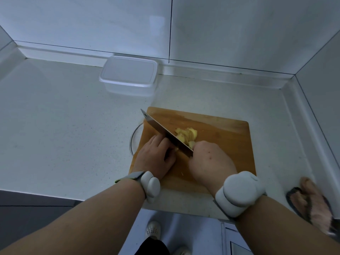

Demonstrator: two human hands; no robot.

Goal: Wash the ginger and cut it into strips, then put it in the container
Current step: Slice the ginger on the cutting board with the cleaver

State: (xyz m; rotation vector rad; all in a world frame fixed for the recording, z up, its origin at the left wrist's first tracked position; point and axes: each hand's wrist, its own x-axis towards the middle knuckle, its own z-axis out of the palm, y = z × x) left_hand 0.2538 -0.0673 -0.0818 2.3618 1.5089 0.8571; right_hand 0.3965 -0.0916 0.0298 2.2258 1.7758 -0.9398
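we stand at a pale bench [64,116] and work on a wooden cutting board [220,129] that lies near the bench's front edge. our right hand [211,162] is curled tight around the handle of a cleaver [163,131], whose blade runs from the hand up and to the left across the board. our left hand [156,155] sits just left of the blade with its fingers bent down; a small bit of ginger shows under the fingertips, but we cannot tell whether they pinch it or only press on it. a heap of yellow ginger slices [187,135] lies on the board just right of the blade, touching it. a clear container [128,74] with its lid on stands at the far side of the bench, against the wall and well apart from the board. the rim of a glass bowl [133,138] peeks out from under the board's left edge. both wrists carry white bands. a fuzzy cloth [312,199] lies at the near right corner of the bench.
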